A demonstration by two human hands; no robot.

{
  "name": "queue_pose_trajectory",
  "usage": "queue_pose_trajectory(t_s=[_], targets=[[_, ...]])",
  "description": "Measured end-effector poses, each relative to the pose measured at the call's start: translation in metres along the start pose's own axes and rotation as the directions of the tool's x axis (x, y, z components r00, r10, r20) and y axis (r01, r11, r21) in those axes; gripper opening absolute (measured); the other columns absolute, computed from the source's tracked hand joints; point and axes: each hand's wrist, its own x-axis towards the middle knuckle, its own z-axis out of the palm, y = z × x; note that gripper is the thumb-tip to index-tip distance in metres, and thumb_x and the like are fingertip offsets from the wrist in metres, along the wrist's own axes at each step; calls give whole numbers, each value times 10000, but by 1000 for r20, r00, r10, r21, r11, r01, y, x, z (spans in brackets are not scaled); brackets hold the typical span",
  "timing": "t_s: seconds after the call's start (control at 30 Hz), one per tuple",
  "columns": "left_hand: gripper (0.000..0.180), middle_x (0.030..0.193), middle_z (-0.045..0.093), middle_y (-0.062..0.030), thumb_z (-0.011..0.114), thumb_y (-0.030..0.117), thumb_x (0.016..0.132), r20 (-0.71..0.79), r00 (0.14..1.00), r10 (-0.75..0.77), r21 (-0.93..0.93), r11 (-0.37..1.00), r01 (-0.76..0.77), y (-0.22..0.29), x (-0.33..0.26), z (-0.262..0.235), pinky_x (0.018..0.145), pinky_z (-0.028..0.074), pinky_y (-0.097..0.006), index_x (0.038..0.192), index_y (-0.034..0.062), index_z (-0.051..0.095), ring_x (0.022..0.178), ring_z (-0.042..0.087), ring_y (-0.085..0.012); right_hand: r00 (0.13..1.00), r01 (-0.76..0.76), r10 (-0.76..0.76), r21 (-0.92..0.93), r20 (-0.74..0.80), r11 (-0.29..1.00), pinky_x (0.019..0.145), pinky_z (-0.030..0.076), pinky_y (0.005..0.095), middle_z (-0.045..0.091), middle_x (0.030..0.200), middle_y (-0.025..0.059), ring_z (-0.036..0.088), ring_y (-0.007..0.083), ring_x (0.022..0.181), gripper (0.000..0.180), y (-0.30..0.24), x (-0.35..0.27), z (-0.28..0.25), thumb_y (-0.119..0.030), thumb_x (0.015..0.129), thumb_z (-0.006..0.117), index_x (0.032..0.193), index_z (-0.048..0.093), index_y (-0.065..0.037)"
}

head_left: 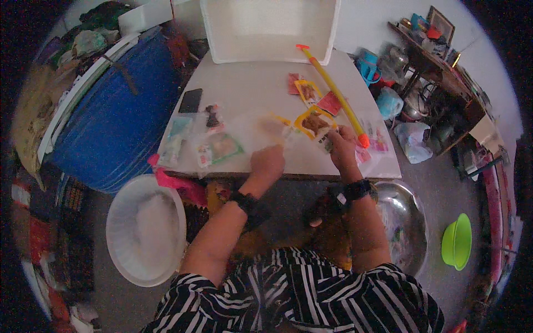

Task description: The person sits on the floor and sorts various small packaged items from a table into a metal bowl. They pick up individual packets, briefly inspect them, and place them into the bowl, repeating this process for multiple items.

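My left hand (267,166) is closed at the near part of the white table (244,83), pinching a motion-blurred clear food packet (273,129) with a yellow edge. To its right, my right hand (343,145) grips the lower corner of a yellow-edged snack packet (315,123) with brown food showing through its window. Just beyond lie another yellow packet (308,92) and red packets (330,104). A yellow tube with orange ends (333,89) slants along the right side, near my right hand. Left of my left hand lies a green-edged clear packet (223,146).
A white foam box (272,33) stands at the far edge. On the left are a dark phone (191,101), a small dark-filled packet (212,117) and a blue barrel (119,111). Below are a white basin (117,233), a metal bowl (419,222) and a green basin (457,242).
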Motion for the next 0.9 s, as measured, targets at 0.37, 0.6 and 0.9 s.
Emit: queue_pose_trajectory(t_s=[0.37,0.6,0.9], targets=[[193,742,525,-161,393,216,728,-100,984,-147,-277,954,114,-7,2,19,617,381,-434,795,51,469,720,500,-336,956,-236,167,297,239,925,592,441,268,528,789,77,527,152,664,193,17,-38,-13,-62,696,470,879,462,-4],[199,739,520,-173,392,223,738,-156,956,-248,-382,908,174,-7,3,21,606,371,-448,808,49,458,714,490,-354,906,-360,264,274,331,892,579,452,274,536,774,72,539,159,652,184,13,-45,-9,-76,707,470,882,461,-20],[176,727,514,-172,385,202,737,-147,974,-171,-338,934,112,-4,-2,21,592,367,-456,741,43,459,678,487,-362,913,-359,296,210,280,909,569,454,254,535,751,62,534,153,625,201,12,-42,-6,-33,676,441,876,456,-18]])
